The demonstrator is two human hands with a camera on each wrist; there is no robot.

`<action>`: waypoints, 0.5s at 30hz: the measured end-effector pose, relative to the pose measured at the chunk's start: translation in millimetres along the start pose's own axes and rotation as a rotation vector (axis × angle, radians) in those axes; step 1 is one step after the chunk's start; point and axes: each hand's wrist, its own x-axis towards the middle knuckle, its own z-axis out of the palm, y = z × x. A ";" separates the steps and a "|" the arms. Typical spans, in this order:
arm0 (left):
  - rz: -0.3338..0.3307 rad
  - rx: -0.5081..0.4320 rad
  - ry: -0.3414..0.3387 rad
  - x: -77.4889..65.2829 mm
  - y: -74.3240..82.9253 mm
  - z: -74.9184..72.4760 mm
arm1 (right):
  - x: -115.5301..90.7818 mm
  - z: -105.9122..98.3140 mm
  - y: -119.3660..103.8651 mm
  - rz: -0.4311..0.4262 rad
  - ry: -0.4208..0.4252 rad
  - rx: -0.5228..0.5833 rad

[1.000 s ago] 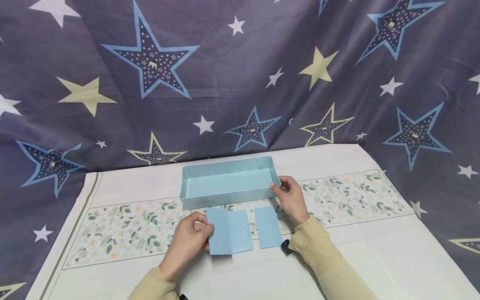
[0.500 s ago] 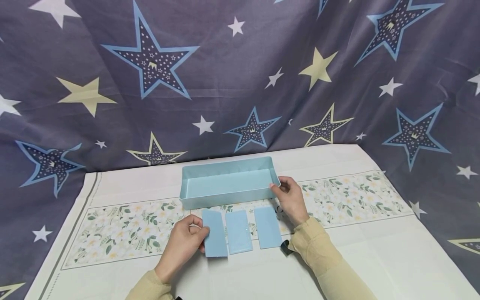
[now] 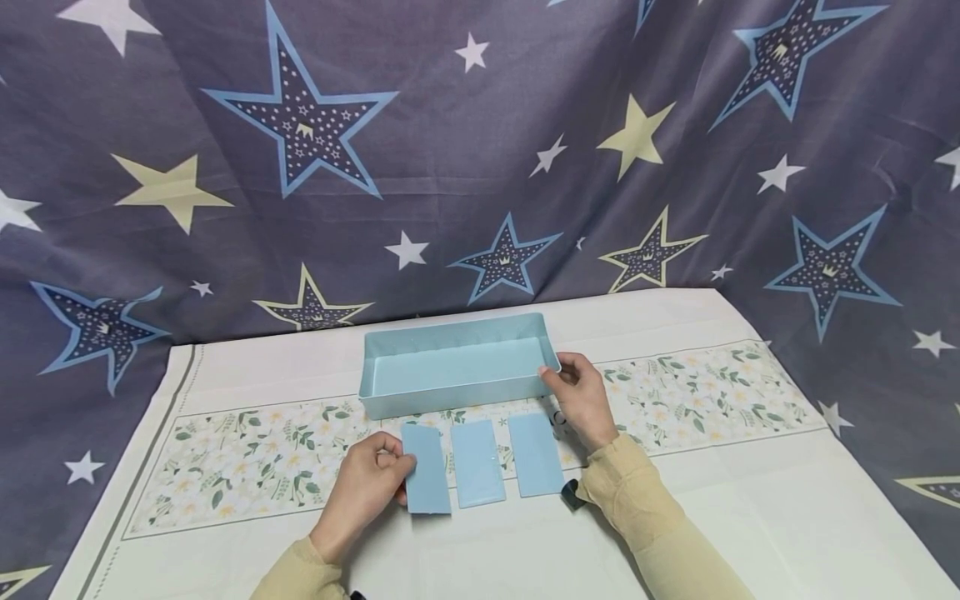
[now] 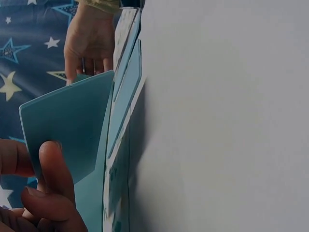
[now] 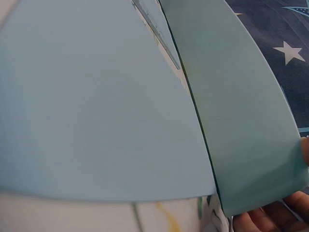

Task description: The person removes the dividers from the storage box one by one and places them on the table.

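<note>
Between thumb and fingers my left hand (image 3: 365,482) pinches a flat blue rectangular panel (image 3: 427,470) by its left edge. In the left wrist view the thumb lies on the face of this panel (image 4: 72,128), which stands tilted up. Two similar blue panels lie to its right, a middle panel (image 3: 478,463) and a right-hand panel (image 3: 536,455). Behind them stands a long, open light-blue box (image 3: 450,398) with nothing inside. My right hand (image 3: 585,400) grips the box's near right corner, thumb on the rim; the right wrist view shows fingers at the end of the box wall (image 5: 256,116).
A white cloth with a floral band (image 3: 690,400) covers the table. A star-patterned curtain (image 3: 480,150) hangs directly behind the table and along its right side. A small black object (image 3: 573,496) shows at the right sleeve.
My left hand has moved slightly left with its panel, which has come away from over the middle panel and leaves a gap. The right hand and the box have stayed still.
</note>
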 end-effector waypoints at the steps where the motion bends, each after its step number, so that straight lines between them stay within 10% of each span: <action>1: -0.002 -0.001 0.000 0.5 -0.7 0.0 | -1.4 -0.8 -3.9 0.003 -0.003 0.007; 15: -0.029 0.038 0.003 3.4 -7.1 -0.7 | -12.7 -8.9 -37.0 0.069 -0.035 0.043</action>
